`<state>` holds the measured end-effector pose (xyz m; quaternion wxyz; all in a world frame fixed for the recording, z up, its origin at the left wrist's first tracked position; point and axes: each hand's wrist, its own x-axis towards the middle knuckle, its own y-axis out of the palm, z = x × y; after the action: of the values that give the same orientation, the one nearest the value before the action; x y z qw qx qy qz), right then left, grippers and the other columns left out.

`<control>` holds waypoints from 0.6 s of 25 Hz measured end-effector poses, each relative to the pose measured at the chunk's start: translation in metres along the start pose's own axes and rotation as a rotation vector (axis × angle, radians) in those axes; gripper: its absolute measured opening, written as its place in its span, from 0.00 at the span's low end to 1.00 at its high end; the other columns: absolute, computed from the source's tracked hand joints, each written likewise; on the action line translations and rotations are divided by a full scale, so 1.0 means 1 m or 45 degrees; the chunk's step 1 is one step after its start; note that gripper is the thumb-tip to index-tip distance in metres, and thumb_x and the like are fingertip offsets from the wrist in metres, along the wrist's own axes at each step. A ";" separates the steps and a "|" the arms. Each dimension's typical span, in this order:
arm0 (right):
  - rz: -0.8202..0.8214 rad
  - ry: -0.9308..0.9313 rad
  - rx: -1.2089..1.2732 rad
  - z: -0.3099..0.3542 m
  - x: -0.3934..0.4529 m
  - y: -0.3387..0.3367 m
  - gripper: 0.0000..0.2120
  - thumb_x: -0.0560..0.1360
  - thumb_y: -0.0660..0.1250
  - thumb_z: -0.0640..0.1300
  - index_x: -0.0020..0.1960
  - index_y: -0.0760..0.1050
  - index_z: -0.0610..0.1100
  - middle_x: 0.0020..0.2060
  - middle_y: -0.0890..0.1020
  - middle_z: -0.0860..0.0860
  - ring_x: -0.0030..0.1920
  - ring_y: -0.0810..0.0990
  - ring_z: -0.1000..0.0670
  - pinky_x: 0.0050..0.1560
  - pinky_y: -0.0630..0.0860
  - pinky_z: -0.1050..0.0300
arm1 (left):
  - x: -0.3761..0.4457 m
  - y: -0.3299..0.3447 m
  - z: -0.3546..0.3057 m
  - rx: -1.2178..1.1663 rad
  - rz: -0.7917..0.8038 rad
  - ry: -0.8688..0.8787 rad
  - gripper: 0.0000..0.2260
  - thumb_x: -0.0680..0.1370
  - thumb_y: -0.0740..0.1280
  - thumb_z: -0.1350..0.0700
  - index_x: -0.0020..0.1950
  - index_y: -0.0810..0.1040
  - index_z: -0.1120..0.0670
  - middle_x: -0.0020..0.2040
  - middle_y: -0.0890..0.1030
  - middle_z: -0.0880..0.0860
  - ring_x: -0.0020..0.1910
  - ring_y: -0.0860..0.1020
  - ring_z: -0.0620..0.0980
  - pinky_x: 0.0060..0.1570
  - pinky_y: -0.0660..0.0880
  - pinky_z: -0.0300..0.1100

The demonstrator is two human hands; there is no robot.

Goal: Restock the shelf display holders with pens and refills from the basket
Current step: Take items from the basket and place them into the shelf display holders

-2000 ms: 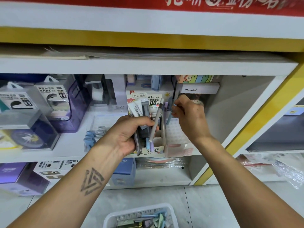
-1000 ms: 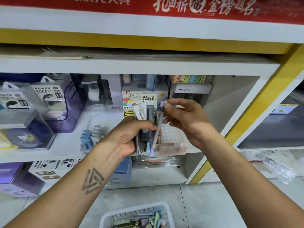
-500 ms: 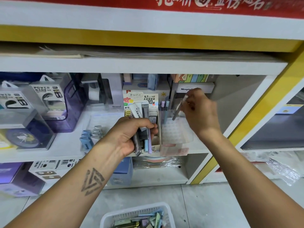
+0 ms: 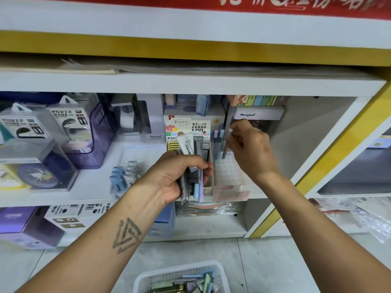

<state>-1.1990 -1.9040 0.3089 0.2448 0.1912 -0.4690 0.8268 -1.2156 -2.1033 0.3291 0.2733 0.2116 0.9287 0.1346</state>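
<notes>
My left hand [image 4: 175, 176] grips a bundle of pens and refill packs [image 4: 191, 163] in front of the middle shelf, just before a printed cardboard display box [image 4: 188, 129]. My right hand [image 4: 251, 153] pinches a grey pen [image 4: 226, 144] by its upper part, with the pen's lower end inside a clear acrylic holder [image 4: 229, 178] to the right of the box. Two pastel pens [image 4: 218, 142] stand in that holder just left of it. A white basket [image 4: 184, 271] with several pens and packs sits on the floor below.
Power bank boxes [image 4: 67, 123] and a purple clear bin [image 4: 101, 134] fill the shelf's left side. A small rack of blue and grey rolls [image 4: 122, 174] stands left of my left hand. A white divider and yellow post [image 4: 330, 166] bound the shelf at right.
My right hand took a grey pen from the bundle in my left hand, carried it right and lowered it into the clear holder. My left hand stayed in place with its bundle.
</notes>
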 end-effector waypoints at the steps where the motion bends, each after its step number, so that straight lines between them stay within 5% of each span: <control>1: 0.006 -0.032 0.021 0.001 0.000 0.001 0.03 0.79 0.65 0.39 0.53 0.74 0.43 0.37 0.84 0.45 0.37 0.83 0.42 0.37 0.80 0.45 | 0.000 0.000 0.000 -0.003 0.007 -0.001 0.07 0.71 0.67 0.73 0.46 0.81 0.68 0.41 0.83 0.65 0.34 0.83 0.56 0.37 0.82 0.45; 15: 0.099 0.080 -0.187 0.001 -0.004 0.001 0.07 0.80 0.59 0.36 0.55 0.74 0.39 0.38 0.83 0.42 0.39 0.81 0.38 0.37 0.78 0.44 | -0.005 0.000 -0.002 -0.089 0.196 -0.062 0.10 0.72 0.66 0.70 0.51 0.81 0.64 0.44 0.85 0.63 0.40 0.85 0.57 0.39 0.82 0.45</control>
<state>-1.1966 -1.9068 0.3066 0.2403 0.1283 -0.5276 0.8046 -1.2124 -2.1058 0.3329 0.2918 0.2761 0.8974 0.1823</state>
